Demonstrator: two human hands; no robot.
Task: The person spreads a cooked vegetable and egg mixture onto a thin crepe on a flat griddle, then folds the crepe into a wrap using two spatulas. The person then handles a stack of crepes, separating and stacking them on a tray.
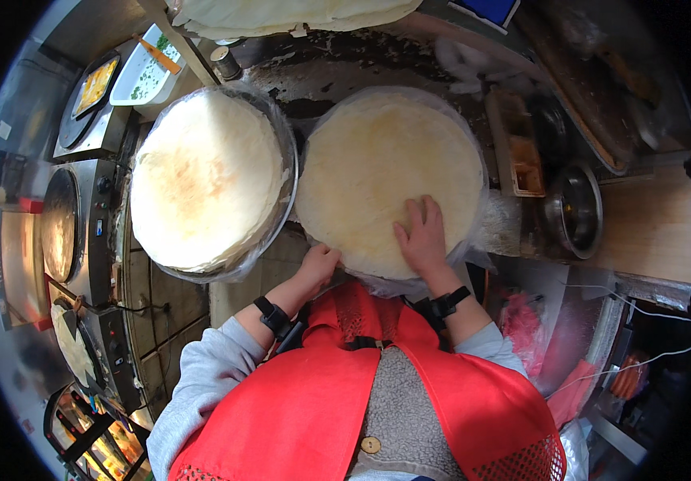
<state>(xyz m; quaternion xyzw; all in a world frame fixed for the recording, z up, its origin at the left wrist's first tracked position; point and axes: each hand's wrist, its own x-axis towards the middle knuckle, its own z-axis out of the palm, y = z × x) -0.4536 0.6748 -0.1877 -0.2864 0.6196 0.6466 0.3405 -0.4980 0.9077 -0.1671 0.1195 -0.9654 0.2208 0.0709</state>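
Observation:
A stack of thin round pancakes (377, 164), pale yellow and lined with clear plastic film around its rim, lies in front of me. My left hand (318, 266) is closed at the near left edge of this stack, its fingertips pinching the rim of the top pancake. Flat on the near right part of the same stack rests my right hand (425, 240), fingers stretched out and holding nothing. To the left, a second pancake stack (201, 180), whiter with a browned middle, sits on a round tray with plastic film under it.
Round griddles (60, 224) stand along the left side, a pancake on the nearest one. Behind them is a white tub (149, 72) with chopped greens. On the right are a divided box (515, 144), a metal bowl (579, 210) and a wooden board (646, 216). More pancakes (297, 14) lie at the far edge.

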